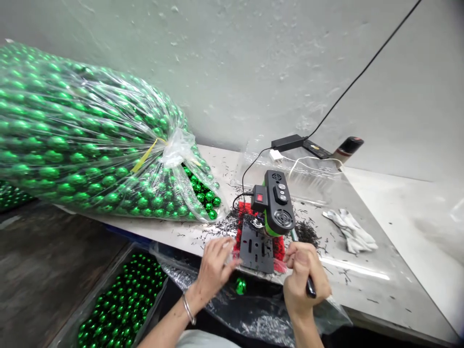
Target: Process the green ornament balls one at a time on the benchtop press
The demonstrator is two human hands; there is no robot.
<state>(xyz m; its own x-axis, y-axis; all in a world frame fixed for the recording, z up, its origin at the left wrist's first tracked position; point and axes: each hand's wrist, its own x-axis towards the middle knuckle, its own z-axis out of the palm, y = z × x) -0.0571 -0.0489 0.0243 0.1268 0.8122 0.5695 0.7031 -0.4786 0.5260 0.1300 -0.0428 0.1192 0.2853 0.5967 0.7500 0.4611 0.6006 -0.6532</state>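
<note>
My right hand (305, 275) is wrapped round the black-tipped lever handle (311, 288) of a small black and green bench machine (281, 200), which looks like a mini drill press. Its slotted black base plate (256, 249) sits on a red sheet (280, 265) at the table's front edge. To the left of that plate, my left hand (216, 263) has its thumb and fingers apart and holds nothing I can see. One shiny green ball (240, 285) shows just below the table edge, between my hands; whether it is falling or resting there I cannot tell.
A big clear bag (90, 145) of green balls lies at left, its mouth toward the machine. Below stands a lined bin (121, 299) of balls. Black shavings (306, 233) litter the table. White gloves (351, 231), a power adapter (287, 143) and a dark-capped bottle (348, 147) lie behind or right.
</note>
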